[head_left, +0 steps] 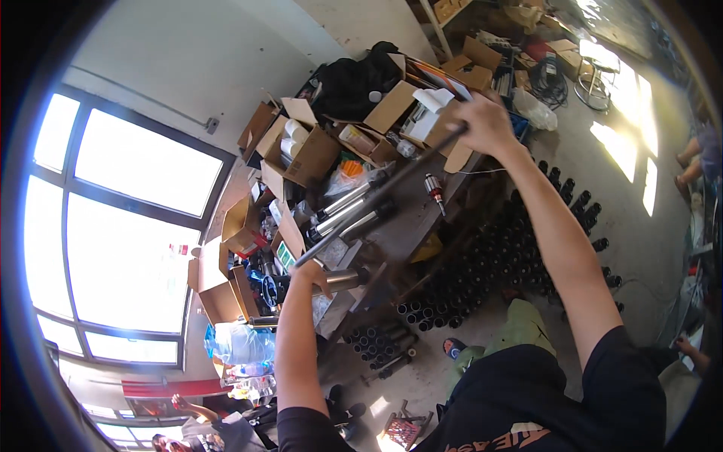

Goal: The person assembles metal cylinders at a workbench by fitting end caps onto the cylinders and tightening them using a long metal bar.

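My right hand (486, 124), smeared by motion, is closed round the upper end of a long dark rod (376, 197). That rod slants down across the workbench (410, 230), and its lower end is beside my left hand (309, 275). My left fingers curl over a shiny metal cylinder (345, 280) lying at the bench's near left part. More silver cylinders (348, 202) lie side by side behind the rod. On the bench, near the right hand, rests a red-and-silver tool with a thin tip (434, 192).
Open cardboard boxes (312, 157) crowd the bench's far side beneath the window (135, 226). Many black tubular parts (482, 264) stand on the floor to the right, with more tubes (380, 345) stacked below. A small red stool (403, 429) is near my feet. Other people are at the edges.
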Demonstrator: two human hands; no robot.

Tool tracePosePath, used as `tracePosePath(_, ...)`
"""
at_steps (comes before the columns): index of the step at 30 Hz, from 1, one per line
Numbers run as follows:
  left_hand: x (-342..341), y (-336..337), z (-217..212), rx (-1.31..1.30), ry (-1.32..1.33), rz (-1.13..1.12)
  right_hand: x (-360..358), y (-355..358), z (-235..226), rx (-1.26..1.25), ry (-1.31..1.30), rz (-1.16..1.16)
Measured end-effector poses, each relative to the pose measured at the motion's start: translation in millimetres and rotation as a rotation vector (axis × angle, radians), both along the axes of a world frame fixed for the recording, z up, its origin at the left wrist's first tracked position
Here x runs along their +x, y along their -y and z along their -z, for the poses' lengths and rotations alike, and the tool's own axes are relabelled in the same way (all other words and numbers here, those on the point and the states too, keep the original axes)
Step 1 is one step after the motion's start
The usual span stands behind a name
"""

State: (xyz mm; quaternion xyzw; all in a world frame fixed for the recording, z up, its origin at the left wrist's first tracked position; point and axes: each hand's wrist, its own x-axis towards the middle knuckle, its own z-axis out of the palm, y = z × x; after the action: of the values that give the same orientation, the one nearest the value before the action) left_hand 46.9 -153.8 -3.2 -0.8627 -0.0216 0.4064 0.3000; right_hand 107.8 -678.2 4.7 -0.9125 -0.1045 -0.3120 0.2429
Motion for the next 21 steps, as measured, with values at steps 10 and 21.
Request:
tracePosePath(10, -280, -10, 60, -1.468, 0.611, -1.385, -240, -84, 307, 0.383, -1.098, 0.191)
tracePosePath(21, -294, 113, 55, -2.924, 0.248, -1.787, -127, -189, 372, 1.149, -1.244, 0.069)
